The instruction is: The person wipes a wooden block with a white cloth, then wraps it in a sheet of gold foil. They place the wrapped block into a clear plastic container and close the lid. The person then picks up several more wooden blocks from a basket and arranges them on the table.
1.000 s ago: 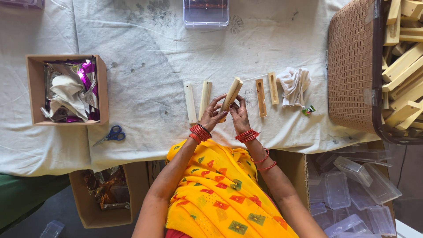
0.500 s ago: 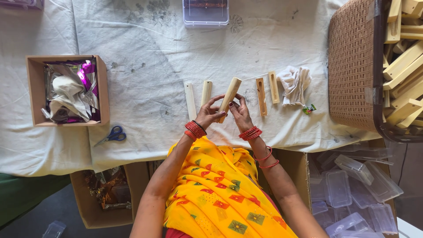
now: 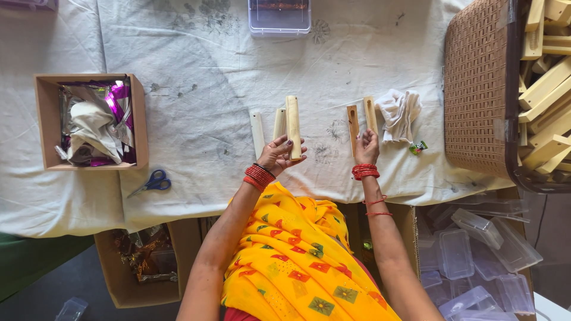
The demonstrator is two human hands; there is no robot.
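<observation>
Near the front edge of the cloth-covered table (image 3: 196,89), the left hand (image 3: 276,156) is gripping one pale wooden stick (image 3: 292,126) upright, just beside two more pale sticks (image 3: 267,128) lying flat. The right hand (image 3: 367,147) is resting its fingertips on a pair of brown sticks (image 3: 361,119), not closed around them. Beside them, a white rag (image 3: 398,113) is lying; blue scissors (image 3: 151,182) are sitting toward the left edge.

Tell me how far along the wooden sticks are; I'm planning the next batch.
Done, apparently: two pale sticks lie on the cloth. In hand: the left hand holds a stick upright, while the right hand touches two browner sticks. Left: many wooden pieces fill the basket.
</observation>
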